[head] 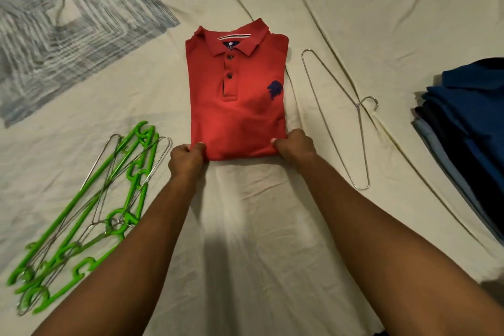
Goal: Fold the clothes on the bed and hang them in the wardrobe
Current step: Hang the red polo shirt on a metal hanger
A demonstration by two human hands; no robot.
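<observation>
A red polo shirt point(236, 95) lies folded into a neat rectangle in the middle of the bed sheet point(272, 226), with its collar pointing away from the person and its buttons and the dark blue emblem on the chest facing up. The left hand point(186, 157) grips the near left corner of the shirt, with the thumb on top of the fabric and the other fingers curled under the edge. The right hand point(293, 146) holds the near right corner in the same way, thumb on top and fingers tucked under. Both forearms reach forward from the bottom of the view. Just to the right of the shirt a single wire hanger point(339, 117) lies flat on the sheet, its hook turned to the right. On the left side, near the left forearm, there is a bundle of green plastic hangers point(90, 213) mixed with some thin metal hangers point(128, 169), all lying across each other. At the right edge a stack of folded clothes point(469, 131) in dark and light blue rests on the bed. In the far left corner a grey and white patterned cloth point(68, 22) lies spread out.
</observation>
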